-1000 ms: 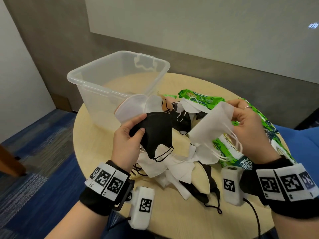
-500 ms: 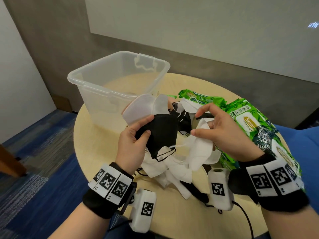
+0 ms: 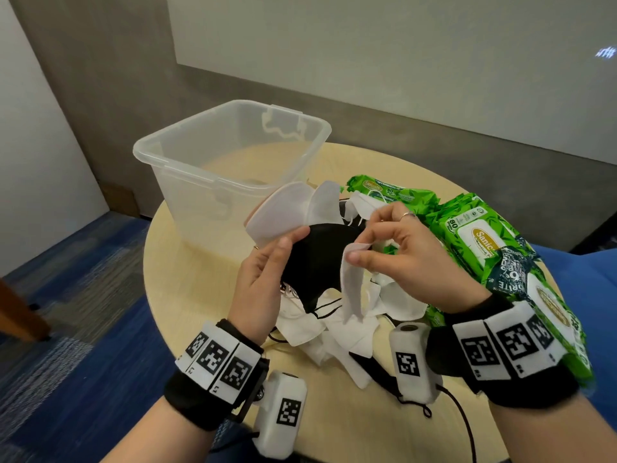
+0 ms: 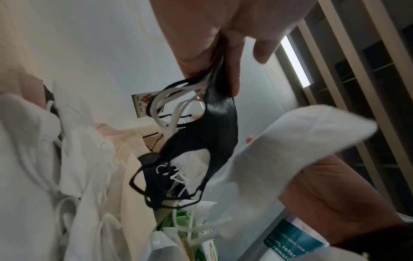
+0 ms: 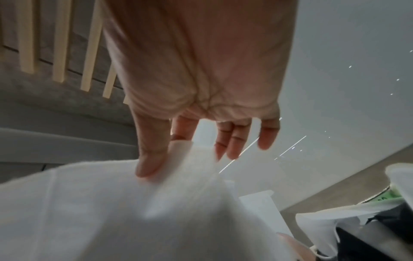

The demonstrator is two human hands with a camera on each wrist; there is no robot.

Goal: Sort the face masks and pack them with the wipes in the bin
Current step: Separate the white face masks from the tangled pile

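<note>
My left hand (image 3: 267,272) grips a stack of masks above the table, with a black mask (image 3: 317,259) on top and white masks (image 3: 280,215) fanned behind it. In the left wrist view the black mask (image 4: 214,134) hangs from the fingers with black and white ear loops. My right hand (image 3: 394,252) pinches the top edge of a white mask (image 3: 350,285) between thumb and forefinger, right beside the black one. The right wrist view shows the thumb pressed on that white mask (image 5: 138,203). More white and black masks (image 3: 344,339) lie heaped on the table below.
A clear plastic bin (image 3: 230,162) stands at the back left of the round wooden table (image 3: 187,295). Several green packs of wipes (image 3: 477,238) lie along the right side. Blue carpet surrounds the table, and a grey wall is behind it.
My right hand has carried the white mask left, from over the wipes to right beside the black mask in my left hand. The left hand has stayed nearly in place.
</note>
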